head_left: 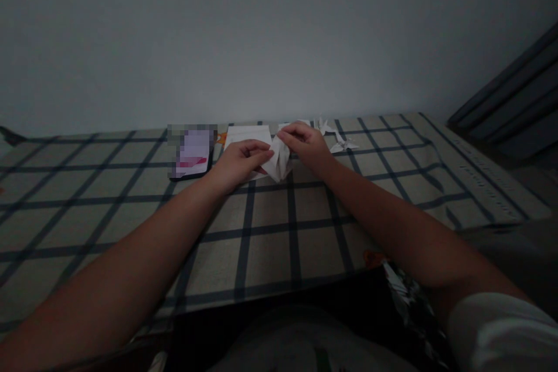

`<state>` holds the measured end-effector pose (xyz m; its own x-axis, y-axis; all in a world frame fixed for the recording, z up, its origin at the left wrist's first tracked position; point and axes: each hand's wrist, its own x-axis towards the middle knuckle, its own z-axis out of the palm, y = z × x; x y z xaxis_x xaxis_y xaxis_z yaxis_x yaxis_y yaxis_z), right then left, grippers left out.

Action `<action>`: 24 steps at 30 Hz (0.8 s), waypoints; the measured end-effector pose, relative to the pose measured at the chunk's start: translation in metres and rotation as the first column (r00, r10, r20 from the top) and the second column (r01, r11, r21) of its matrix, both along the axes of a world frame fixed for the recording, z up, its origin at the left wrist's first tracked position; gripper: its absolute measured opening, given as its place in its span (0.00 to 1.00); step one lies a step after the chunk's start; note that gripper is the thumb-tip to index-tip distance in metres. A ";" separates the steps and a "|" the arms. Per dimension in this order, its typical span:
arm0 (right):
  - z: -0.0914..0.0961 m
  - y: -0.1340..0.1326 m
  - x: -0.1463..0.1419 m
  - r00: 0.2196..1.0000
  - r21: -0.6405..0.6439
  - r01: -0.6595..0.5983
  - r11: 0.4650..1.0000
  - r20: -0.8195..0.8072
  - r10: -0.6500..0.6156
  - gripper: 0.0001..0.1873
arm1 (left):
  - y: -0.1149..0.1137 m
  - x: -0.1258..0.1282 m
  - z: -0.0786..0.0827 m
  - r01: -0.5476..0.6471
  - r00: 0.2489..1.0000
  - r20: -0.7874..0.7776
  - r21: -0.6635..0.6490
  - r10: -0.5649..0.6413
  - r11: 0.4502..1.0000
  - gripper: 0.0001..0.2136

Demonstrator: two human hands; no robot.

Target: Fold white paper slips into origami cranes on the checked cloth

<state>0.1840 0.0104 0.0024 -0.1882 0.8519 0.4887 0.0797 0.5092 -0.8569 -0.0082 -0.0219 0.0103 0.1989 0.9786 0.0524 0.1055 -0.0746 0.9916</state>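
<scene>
Both my hands meet over a piece of folded white paper [280, 161] at the far middle of a checked cloth [270, 226]. My left hand [239, 163] has its fingers curled and pinches the paper's left side. From above, my right hand [305, 142] pinches the paper's upper edge with closed fingers. The paper is partly folded and lifted a little off the cloth. A flat white sheet [248, 135] lies just behind my left hand.
A phone [192, 154] with a lit screen lies left of my hands. Two small folded white paper figures [342, 142] sit to the right, near the wall. A dark slatted frame [514, 104] stands at the far right. A plain wall runs behind.
</scene>
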 end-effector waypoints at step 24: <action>-0.006 0.003 -0.001 0.974 -0.133 -0.202 0.970 0.073 0.213 0.16 | 0.003 -0.004 0.002 -0.151 0.988 0.030 0.107 0.148 0.983 0.16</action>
